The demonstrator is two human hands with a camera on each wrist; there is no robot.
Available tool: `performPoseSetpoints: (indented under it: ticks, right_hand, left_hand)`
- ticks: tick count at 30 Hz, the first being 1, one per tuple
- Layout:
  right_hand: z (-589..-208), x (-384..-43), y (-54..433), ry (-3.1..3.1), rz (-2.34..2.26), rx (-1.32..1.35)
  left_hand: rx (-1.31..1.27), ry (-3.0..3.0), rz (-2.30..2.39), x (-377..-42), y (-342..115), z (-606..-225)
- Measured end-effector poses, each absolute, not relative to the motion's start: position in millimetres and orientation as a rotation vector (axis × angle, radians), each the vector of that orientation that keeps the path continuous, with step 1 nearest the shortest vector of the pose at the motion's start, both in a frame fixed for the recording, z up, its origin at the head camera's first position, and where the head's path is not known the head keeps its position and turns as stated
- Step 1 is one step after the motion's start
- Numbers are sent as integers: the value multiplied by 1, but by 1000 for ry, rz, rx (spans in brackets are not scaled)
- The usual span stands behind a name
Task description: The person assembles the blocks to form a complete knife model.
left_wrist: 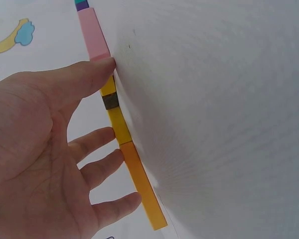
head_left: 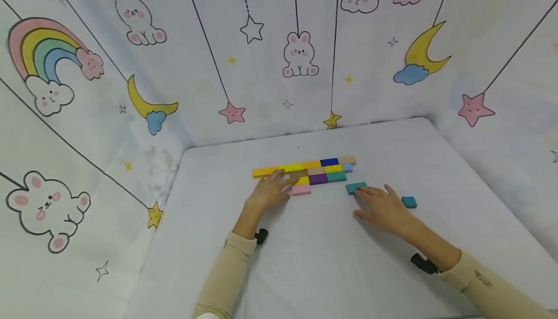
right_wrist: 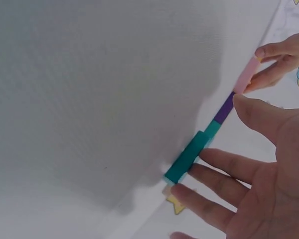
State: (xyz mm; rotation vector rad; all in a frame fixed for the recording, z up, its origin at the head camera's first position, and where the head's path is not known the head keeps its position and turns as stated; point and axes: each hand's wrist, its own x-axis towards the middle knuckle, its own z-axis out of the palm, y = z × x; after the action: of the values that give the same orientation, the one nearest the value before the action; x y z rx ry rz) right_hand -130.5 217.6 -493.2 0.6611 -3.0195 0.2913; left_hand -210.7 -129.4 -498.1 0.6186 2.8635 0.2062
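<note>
My left hand (head_left: 268,194) rests at the left part of a flat arrangement of coloured blocks, fingers extended. In the left wrist view its fingertips are right at the yellow and orange blocks (left_wrist: 143,184), with the thumb by the pink block (left_wrist: 93,32). My right hand (head_left: 383,208) lies over the table with straight, spread fingers. Its fingertips touch a teal block (head_left: 352,188), set apart to the right of the arrangement. The nearer rows hold a purple block (head_left: 318,179), a green block (head_left: 336,177) and the pink block. My left fingers partly cover several blocks.
A smaller teal block (head_left: 409,202) lies just right of my right hand. The back row includes a dark blue block (head_left: 329,162) and a plain wood block (head_left: 347,160). Behind the white table (head_left: 314,261) rises a cloth backdrop (head_left: 270,86) with cartoon drawings.
</note>
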Motion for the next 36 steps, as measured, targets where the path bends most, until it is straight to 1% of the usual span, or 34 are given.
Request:
performPoseSetpoints:
  ticks: [36]
  right_hand:
    - [-487, -137, 169, -3104, 274, 669]
  left_hand:
    - [621, 2855, 166, -212, -129, -499]
